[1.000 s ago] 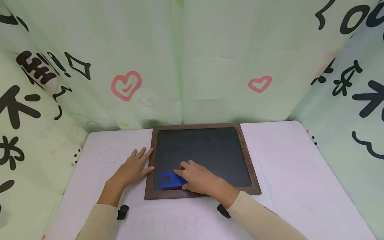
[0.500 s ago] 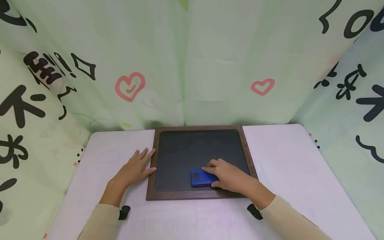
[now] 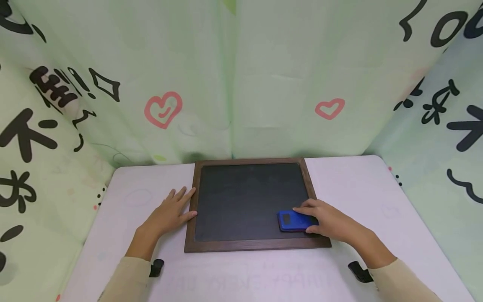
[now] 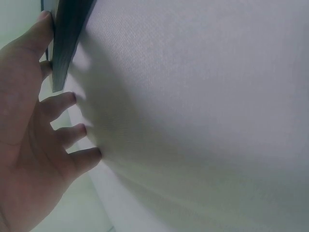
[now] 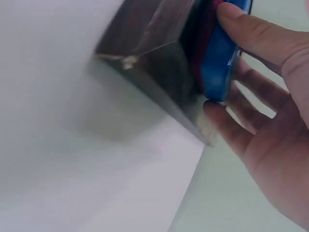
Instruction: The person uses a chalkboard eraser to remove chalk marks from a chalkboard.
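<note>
A blackboard (image 3: 245,193) with a brown wooden frame lies on the white table. In its lower right part sits a blue eraser (image 3: 292,221), flat on the dark surface. My right hand (image 3: 332,220) grips the eraser from its right side; in the right wrist view the thumb and fingers curl round its blue body (image 5: 219,67), above a dark red underside. My left hand (image 3: 164,216) is spread at the board's left edge, with the thumb and index finger touching the frame (image 4: 67,43). Its other fingertips rest on the tabletop in the left wrist view.
The white table (image 3: 362,188) extends on both sides of the board and in front of it. A pale green curtain (image 3: 264,54) with black doodles and pink hearts hangs behind and at both sides. Dark straps (image 3: 360,272) show at the wrists.
The right hand has slid the eraser along the lower part of the blackboard, from the left side to the right corner. The left hand has stayed at the left edge.
</note>
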A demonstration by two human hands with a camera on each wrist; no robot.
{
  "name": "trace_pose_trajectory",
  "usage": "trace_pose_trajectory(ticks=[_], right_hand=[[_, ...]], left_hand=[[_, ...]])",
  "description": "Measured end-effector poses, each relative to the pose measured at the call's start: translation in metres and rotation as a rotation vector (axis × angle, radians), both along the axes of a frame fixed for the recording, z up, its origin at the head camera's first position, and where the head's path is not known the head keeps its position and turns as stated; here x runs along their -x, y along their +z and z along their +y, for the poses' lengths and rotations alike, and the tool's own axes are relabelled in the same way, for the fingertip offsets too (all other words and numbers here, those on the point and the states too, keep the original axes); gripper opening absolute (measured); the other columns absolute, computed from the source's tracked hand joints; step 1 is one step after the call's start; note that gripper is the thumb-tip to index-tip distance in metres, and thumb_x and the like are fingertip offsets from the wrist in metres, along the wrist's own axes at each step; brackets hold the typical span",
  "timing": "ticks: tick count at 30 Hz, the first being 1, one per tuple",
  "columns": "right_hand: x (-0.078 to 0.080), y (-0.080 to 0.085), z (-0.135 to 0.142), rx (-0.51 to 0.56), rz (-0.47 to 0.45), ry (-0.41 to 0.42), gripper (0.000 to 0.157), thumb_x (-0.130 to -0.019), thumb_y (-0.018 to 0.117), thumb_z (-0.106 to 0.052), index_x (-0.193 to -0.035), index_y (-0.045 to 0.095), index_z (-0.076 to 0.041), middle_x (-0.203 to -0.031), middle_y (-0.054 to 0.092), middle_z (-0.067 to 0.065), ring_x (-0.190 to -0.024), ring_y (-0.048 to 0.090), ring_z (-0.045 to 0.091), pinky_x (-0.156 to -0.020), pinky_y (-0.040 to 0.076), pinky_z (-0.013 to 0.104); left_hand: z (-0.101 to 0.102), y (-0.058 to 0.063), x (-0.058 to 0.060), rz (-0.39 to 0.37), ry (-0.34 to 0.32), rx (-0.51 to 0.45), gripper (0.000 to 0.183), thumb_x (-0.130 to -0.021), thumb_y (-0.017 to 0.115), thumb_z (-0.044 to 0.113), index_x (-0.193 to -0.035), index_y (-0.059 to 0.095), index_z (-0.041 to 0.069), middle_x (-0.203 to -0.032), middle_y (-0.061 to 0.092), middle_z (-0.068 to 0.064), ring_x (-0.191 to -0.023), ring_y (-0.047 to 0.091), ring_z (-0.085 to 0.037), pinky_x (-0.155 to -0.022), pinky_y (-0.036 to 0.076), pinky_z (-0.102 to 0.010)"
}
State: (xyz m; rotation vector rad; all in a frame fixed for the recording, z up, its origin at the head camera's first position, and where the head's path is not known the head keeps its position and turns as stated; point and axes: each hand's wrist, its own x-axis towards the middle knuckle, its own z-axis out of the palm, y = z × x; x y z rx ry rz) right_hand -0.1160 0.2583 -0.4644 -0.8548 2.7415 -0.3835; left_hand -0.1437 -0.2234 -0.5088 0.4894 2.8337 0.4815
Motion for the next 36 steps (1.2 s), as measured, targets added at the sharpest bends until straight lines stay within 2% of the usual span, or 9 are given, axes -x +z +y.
trace_pose_trajectory(ticks=[7,14,22,29,36], right_hand=[[-0.001,-0.003,0.003,-0.002,0.011,0.009,0.058,-0.084,0.086,-0.018,-0.138,0.067,-0.005,-0.126,0.062,0.015,-0.114,0.062,0.032,-0.092,0.058,0.045],[-0.005,-0.007,-0.010,-0.005,0.016,0.013,0.060,-0.085,0.086,-0.023,-0.140,0.066,-0.008,-0.127,0.063,0.010,-0.113,0.061,0.028,-0.092,0.057,0.044],[0.000,-0.006,-0.053,-0.015,0.036,0.096,0.063,-0.086,0.085,-0.028,-0.142,0.064,-0.008,-0.126,0.063,0.007,-0.105,0.059,0.021,-0.088,0.056,0.038],[0.006,-0.001,-0.101,-0.060,0.034,0.157,0.063,-0.089,0.082,-0.033,-0.144,0.062,-0.010,-0.132,0.062,0.008,-0.111,0.059,0.022,-0.092,0.056,0.037],[0.008,0.000,-0.147,-0.129,0.075,0.243,0.062,-0.092,0.079,-0.038,-0.147,0.060,-0.014,-0.134,0.061,0.006,-0.110,0.058,0.020,-0.094,0.055,0.034]], left_hand=[[0.001,-0.001,-0.001,-0.005,-0.004,0.001,0.078,-0.102,0.061,0.048,-0.165,0.027,0.018,-0.167,0.028,-0.025,-0.150,0.022,-0.060,-0.108,0.035,-0.078],[0.001,-0.005,-0.004,-0.009,-0.006,0.002,0.078,-0.102,0.061,0.049,-0.165,0.027,0.018,-0.167,0.029,-0.025,-0.150,0.022,-0.060,-0.107,0.036,-0.077],[0.001,-0.002,-0.006,-0.002,-0.005,0.001,0.077,-0.102,0.062,0.048,-0.165,0.029,0.017,-0.166,0.030,-0.025,-0.150,0.023,-0.060,-0.107,0.036,-0.077],[0.000,-0.001,-0.002,0.005,-0.006,0.008,0.078,-0.102,0.062,0.048,-0.165,0.027,0.018,-0.167,0.029,-0.025,-0.150,0.023,-0.060,-0.106,0.037,-0.077],[0.000,0.000,-0.001,-0.005,0.000,0.008,0.078,-0.102,0.060,0.048,-0.165,0.026,0.018,-0.167,0.028,-0.024,-0.151,0.020,-0.059,-0.107,0.035,-0.078]])
